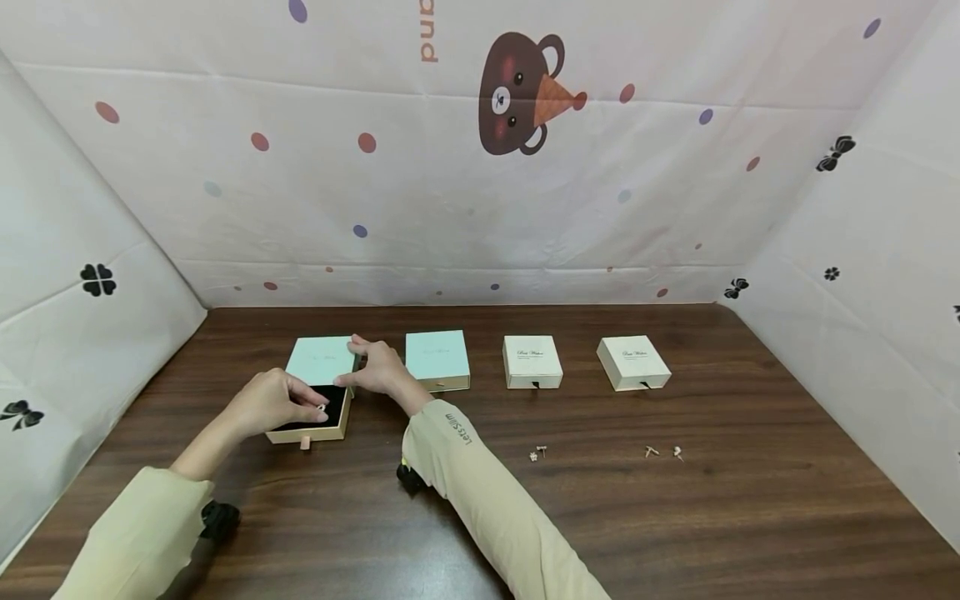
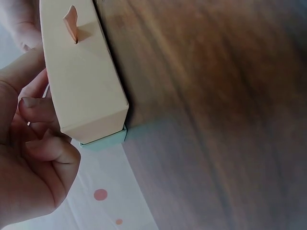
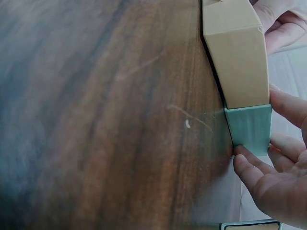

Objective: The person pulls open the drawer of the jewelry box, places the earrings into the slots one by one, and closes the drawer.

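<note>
At the left of the table lies a jewelry box with a mint sleeve point(image 1: 318, 358) and a cream drawer point(image 1: 306, 434) pulled partway out toward me. The drawer has a black lining and a pinkish ribbon tab point(image 2: 72, 24). Over the lining, my left hand point(image 1: 266, 406) pinches a small silvery ring-shaped piece point(image 1: 322, 407), whose exact kind is hard to make out. My right hand point(image 1: 381, 369) grips the right edge of the sleeve, with the thumb near its front corner. Close up, the right wrist view shows those fingers on the sleeve's side point(image 3: 252, 127).
A second mint box point(image 1: 437, 354) stands just right of my right hand. Two smaller cream boxes point(image 1: 532, 358) point(image 1: 634, 360) with black tabs are farther right. In front of them lie small earrings point(image 1: 537, 454) point(image 1: 663, 452). Patterned white cloth point(image 1: 450, 192) borders the table.
</note>
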`<state>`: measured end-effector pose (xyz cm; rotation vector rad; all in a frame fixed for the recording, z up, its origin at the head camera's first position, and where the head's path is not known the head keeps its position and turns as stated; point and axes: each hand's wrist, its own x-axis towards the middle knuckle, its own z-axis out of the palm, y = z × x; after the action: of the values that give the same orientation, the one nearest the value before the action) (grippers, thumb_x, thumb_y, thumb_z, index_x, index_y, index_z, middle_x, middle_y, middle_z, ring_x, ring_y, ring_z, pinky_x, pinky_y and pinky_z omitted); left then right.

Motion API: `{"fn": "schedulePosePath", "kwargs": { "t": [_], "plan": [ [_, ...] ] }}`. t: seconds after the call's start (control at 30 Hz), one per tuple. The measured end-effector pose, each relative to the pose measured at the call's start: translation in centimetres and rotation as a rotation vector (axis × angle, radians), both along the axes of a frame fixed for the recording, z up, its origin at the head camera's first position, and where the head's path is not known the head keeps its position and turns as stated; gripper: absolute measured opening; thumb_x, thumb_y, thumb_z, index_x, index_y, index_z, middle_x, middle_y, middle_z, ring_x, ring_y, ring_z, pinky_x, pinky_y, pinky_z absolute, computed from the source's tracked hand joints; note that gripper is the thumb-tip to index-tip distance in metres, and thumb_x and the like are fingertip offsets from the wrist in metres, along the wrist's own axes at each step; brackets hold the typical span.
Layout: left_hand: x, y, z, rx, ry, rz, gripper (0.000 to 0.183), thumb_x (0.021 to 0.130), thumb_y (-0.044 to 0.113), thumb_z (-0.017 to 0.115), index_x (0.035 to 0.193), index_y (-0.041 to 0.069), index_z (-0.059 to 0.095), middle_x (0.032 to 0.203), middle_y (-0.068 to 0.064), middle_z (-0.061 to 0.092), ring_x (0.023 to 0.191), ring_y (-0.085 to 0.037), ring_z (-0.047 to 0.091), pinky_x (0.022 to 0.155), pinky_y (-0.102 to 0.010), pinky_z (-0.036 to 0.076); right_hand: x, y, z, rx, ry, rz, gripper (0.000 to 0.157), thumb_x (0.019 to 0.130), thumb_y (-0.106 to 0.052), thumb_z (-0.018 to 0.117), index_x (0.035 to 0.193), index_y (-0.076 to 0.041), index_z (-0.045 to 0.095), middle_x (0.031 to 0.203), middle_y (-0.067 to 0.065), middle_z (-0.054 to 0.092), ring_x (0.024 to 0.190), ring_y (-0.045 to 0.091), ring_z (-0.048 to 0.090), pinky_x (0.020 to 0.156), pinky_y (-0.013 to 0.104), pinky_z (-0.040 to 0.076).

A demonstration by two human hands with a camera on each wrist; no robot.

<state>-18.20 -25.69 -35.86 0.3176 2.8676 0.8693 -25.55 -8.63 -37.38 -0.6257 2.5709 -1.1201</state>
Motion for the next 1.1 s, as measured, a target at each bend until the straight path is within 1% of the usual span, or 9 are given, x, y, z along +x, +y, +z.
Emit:
{"fn": "schedulePosePath", "kwargs": {
  "t": [0.13, 0.4, 0.6, 0.77, 1.0, 1.1],
  "plan": [
    [-0.11, 0.07, -0.10, -0.021, 0.004, -0.010, 0.017, 0.074, 0.029, 0.075, 0.085, 0.015, 0.076, 0.083, 0.000, 0.071, 0.079, -0.014, 0.060, 0.062, -0.032, 0.046, 0.01, -0.02, -0.02, 0.005, 0.004, 0.001, 0.066, 0.078, -0.026, 0.073, 0.136, -0.016, 0.043, 0.145, -0.008, 0.031, 0.131, 0.012, 0.031, 0.098, 0.024, 0.036],
    [-0.11, 0.19, -0.15, -0.039, 0.006, 0.012, 0.016, 0.073, 0.026, 0.075, 0.084, 0.015, 0.075, 0.080, 0.001, 0.070, 0.071, -0.010, 0.058, 0.056, -0.030, 0.043, 0.20, -0.07, 0.10, 0.009, 0.003, 0.013, 0.065, 0.079, -0.025, 0.072, 0.137, -0.015, 0.043, 0.146, -0.007, 0.031, 0.131, 0.013, 0.031, 0.098, 0.024, 0.036],
    [0.12, 0.34, -0.02, -0.047, 0.009, 0.006, 0.016, 0.073, 0.026, 0.076, 0.084, 0.014, 0.076, 0.080, 0.000, 0.070, 0.071, -0.010, 0.058, 0.056, -0.030, 0.043, 0.21, -0.18, 0.16, 0.010, 0.008, 0.017, 0.065, 0.079, -0.025, 0.072, 0.136, -0.015, 0.043, 0.145, -0.007, 0.031, 0.131, 0.013, 0.032, 0.097, 0.025, 0.037],
    [0.24, 0.34, 0.03, -0.054, 0.000, -0.002, 0.020, 0.073, 0.026, 0.076, 0.087, 0.012, 0.075, 0.083, -0.003, 0.070, 0.072, -0.011, 0.060, 0.056, -0.031, 0.045, 0.21, -0.16, 0.05, -0.013, -0.003, 0.017, 0.065, 0.079, -0.025, 0.072, 0.137, -0.015, 0.043, 0.146, -0.007, 0.030, 0.132, 0.013, 0.029, 0.099, 0.025, 0.035],
    [0.27, 0.35, 0.05, -0.032, -0.014, 0.003, 0.023, 0.074, 0.024, 0.075, 0.092, 0.010, 0.075, 0.080, -0.002, 0.070, 0.061, -0.008, 0.057, 0.052, -0.030, 0.043, 0.11, 0.05, -0.08, -0.025, -0.003, 0.014, 0.065, 0.079, -0.024, 0.072, 0.137, -0.015, 0.042, 0.146, -0.007, 0.030, 0.133, 0.012, 0.028, 0.099, 0.026, 0.035],
    [0.30, 0.41, 0.08, -0.026, -0.010, 0.007, 0.022, 0.074, 0.023, 0.075, 0.092, 0.010, 0.075, 0.082, -0.003, 0.071, 0.061, -0.008, 0.056, 0.051, -0.029, 0.042, 0.08, 0.12, -0.10, -0.025, 0.000, 0.017, 0.065, 0.079, -0.024, 0.072, 0.137, -0.015, 0.042, 0.146, -0.006, 0.030, 0.133, 0.012, 0.028, 0.099, 0.025, 0.035]
  ]
}}
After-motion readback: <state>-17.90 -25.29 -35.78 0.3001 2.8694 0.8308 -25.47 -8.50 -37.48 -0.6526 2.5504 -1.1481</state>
